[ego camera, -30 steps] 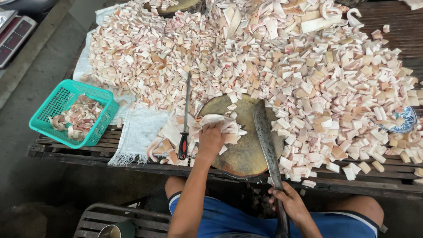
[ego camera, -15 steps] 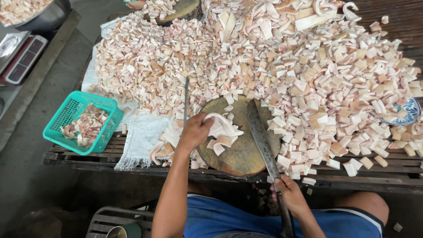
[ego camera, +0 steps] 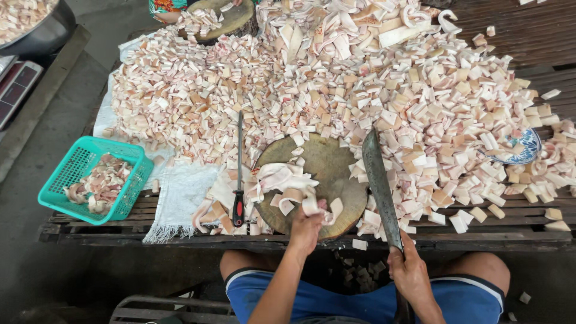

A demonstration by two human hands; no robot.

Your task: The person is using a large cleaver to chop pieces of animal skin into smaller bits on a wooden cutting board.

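A slatted wooden table (ego camera: 540, 45) is spread almost edge to edge with a great heap of pale pink-and-white cut pieces (ego camera: 360, 78). A white cloth (ego camera: 183, 195) is draped over the near left edge, under the heap. A round wooden chopping block (ego camera: 327, 174) is set at the near edge, with uncut strips (ego camera: 282, 180) lying on its left half. A second round block (ego camera: 231, 15) is seen at the far edge, partly covered with pieces. At the top left corner a metal basin (ego camera: 42, 36) filled with pieces is seen, and beside it a scale (ego camera: 15, 84). A teal plastic basket (ego camera: 81, 162), rectangular and open-meshed, is placed on the table's left end and holds more scraps.

A long cleaver (ego camera: 378, 180) is laid just beside the block's right rim, blade pointing away; its handle is gripped by the right hand (ego camera: 411, 273), closed around it. The left hand (ego camera: 307, 228) is closed over a few strips at the block's near edge. A sharpening steel (ego camera: 239, 174) with a red-and-black handle is laid left of the block. A small blue-patterned dish (ego camera: 528, 147) is half buried at the right. No labels can be made out.
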